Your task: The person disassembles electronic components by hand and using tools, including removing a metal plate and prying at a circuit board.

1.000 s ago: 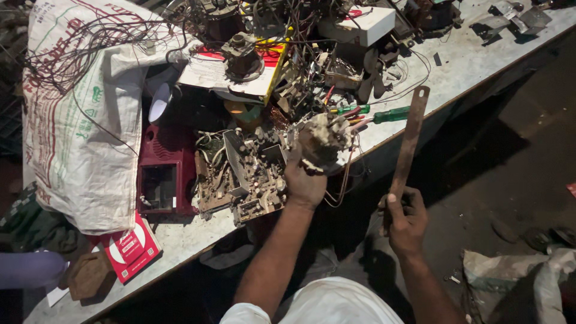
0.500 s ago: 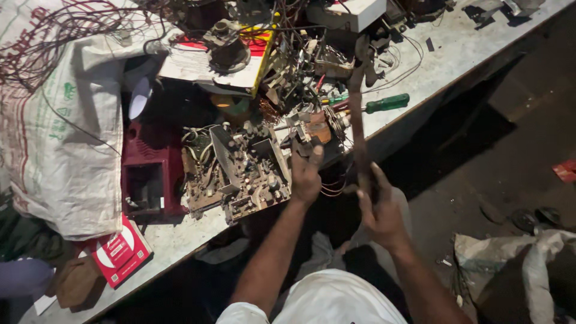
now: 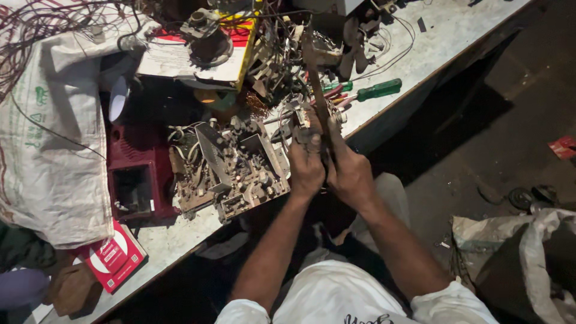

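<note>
Two hands work close together at the edge of a cluttered table (image 3: 456, 36). The left hand (image 3: 306, 165) is closed on a small dusty part (image 3: 300, 123) just beside a dirty circuit board (image 3: 231, 171), which lies flat near the table's front edge. The right hand (image 3: 348, 174) is wrapped tightly round the lower end of a long flat metal bar (image 3: 316, 84), whose upper end stands over the part and the tangle of wires (image 3: 282, 54) behind it. Both grips are fully closed; the fingertips are hidden, so how firmly the part is pinned cannot be told. To do the step well, the bar probably needs a short, controlled stroke, with the left hand's fingers kept clear of the bar's edge and the part braced against the board. A green-handled screwdriver (image 3: 375, 91) lies near the bar; a red box (image 3: 135, 180) and a white sack (image 3: 48, 156) sit to the left.
</note>
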